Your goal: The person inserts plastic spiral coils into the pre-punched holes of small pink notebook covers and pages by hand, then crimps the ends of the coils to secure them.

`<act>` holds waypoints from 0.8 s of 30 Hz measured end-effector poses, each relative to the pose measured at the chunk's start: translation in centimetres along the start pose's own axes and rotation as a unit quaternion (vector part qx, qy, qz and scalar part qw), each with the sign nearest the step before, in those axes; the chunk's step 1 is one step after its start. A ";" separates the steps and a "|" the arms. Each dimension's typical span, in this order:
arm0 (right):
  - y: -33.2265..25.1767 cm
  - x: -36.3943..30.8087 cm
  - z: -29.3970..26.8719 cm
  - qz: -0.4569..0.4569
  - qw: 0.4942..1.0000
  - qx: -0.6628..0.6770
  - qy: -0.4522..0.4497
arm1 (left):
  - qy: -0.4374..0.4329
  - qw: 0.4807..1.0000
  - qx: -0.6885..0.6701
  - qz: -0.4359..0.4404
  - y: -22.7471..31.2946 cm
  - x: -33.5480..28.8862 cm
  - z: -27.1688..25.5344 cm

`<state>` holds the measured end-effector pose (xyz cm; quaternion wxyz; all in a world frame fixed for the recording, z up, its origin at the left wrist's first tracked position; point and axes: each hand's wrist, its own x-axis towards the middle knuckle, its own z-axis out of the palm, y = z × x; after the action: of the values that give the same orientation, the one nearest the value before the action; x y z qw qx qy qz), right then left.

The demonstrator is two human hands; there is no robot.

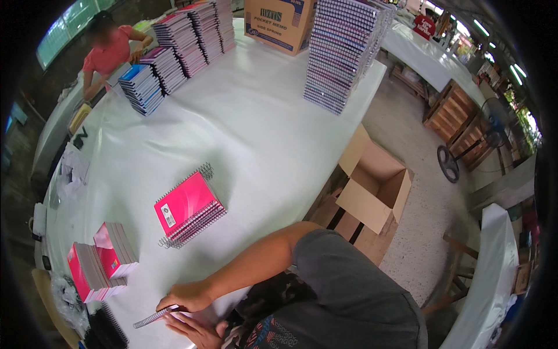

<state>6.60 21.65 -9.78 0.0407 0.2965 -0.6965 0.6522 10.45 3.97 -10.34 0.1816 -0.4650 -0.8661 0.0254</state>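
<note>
At the near table edge, my right hand (189, 295) is closed on a thin spiral notebook (152, 318), seen almost edge-on with its wire coil stretching left. My left hand (196, 330) is just below, its fingers fairly straight and against the near side of the same notebook; its thumb is hidden. Beyond the hands lies a pile of pink spiral notebooks (185, 200), with coil ends sticking out past the covers. Left of my hands stand stacks of pink pads (96, 264), with no coils visible on them. Dark wire coils (106, 330) lie at the lower left.
Tall notebook stacks (340, 58) and a printed carton (279, 26) stand at the far side of the white table (232, 128). More notebooks (139, 87) sit far left, near a person in pink (113, 52). Right of the table is an open cardboard box (378, 180); a fan (494, 119) stands beyond.
</note>
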 end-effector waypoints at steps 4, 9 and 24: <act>-0.4 -0.4 0.7 -0.060 0.998 0.010 0.012 | 0.227 0.958 0.095 -0.151 -2.0 5.8 -3.9; -2.5 0.0 -0.9 -0.010 0.999 0.008 -0.037 | 0.167 0.980 -0.099 -0.043 1.6 2.4 -0.5; -4.2 -0.9 -0.2 -0.120 0.960 -0.254 -0.018 | 0.052 0.761 -0.539 -0.357 -0.7 5.1 -9.3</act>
<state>9.22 22.29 -6.38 0.1799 0.3693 -0.7994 0.4385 10.45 6.57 -0.04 -0.0584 -0.1438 -0.8295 -0.5366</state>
